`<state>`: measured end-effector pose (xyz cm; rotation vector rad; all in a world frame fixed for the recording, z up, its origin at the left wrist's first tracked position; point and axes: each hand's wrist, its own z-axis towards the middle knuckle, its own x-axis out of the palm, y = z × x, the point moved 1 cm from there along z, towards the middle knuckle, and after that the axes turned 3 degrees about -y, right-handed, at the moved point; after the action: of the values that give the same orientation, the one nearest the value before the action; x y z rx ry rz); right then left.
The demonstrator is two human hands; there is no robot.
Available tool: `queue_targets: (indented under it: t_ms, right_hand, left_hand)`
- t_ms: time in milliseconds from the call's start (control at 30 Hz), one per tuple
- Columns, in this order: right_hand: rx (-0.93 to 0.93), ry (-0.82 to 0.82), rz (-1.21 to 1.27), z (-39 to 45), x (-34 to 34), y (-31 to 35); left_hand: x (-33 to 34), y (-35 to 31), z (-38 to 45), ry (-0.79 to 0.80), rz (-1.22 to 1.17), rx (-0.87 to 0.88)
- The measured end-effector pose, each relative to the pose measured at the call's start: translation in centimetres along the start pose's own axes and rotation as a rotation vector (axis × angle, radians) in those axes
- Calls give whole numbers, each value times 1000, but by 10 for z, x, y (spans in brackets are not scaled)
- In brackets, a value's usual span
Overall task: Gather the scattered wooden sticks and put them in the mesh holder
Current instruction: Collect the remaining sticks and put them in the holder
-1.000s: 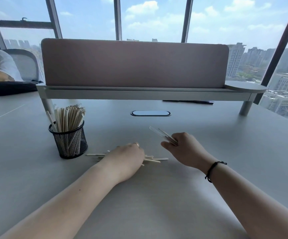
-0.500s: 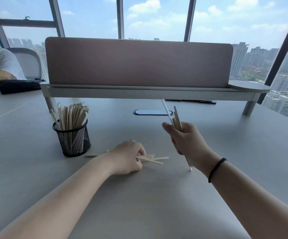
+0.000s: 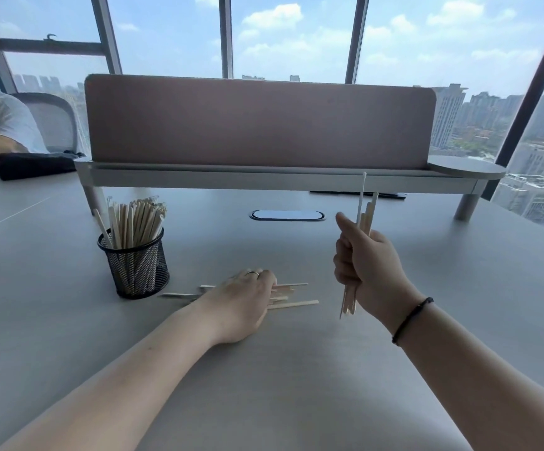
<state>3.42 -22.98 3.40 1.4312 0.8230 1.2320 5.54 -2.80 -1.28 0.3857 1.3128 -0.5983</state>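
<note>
The grey table [image 3: 69, 320] carries a brown divider screen [image 3: 257, 122] along its far edge. A black mesh holder [image 3: 135, 268], packed with upright wooden sticks, stands left of centre. The right hand [image 3: 368, 271] is raised above the table, fingers curled round a bundle of sticks [image 3: 366, 213] held nearly upright. The left hand [image 3: 241, 301] rests palm down on the scattered sticks [image 3: 293, 304] lying flat just right of the holder; whether its fingers grip any cannot be told.
</note>
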Motion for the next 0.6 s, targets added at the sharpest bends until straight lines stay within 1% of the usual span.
queue_targets:
  t_ms: [133, 300, 333, 400, 467, 500, 600]
  right_hand:
    - [-36, 40, 26, -3, 3, 1]
    - [-28, 34, -17, -5, 6, -4]
    - [-25, 30, -9, -5, 6, -4]
    - [-16, 23, 11, -5, 5, -5]
    - [-8, 18, 18, -5, 4, -5]
    - [-5, 18, 18, -4, 4, -5]
    - [-6, 30, 18, -5, 6, -5]
  left_hand:
    - [3, -1, 1, -55, 0, -9]
    - [6, 5, 3, -148, -49, -50]
    - [5, 6, 3, -194, -73, -49]
    - [-2, 8, 2, -366, -163, -8]
    - [-16, 7, 2, -566, -289, 40]
    - [-24, 7, 3, -644, -399, 29]
    - [-54, 8, 5, -798, -879, -116]
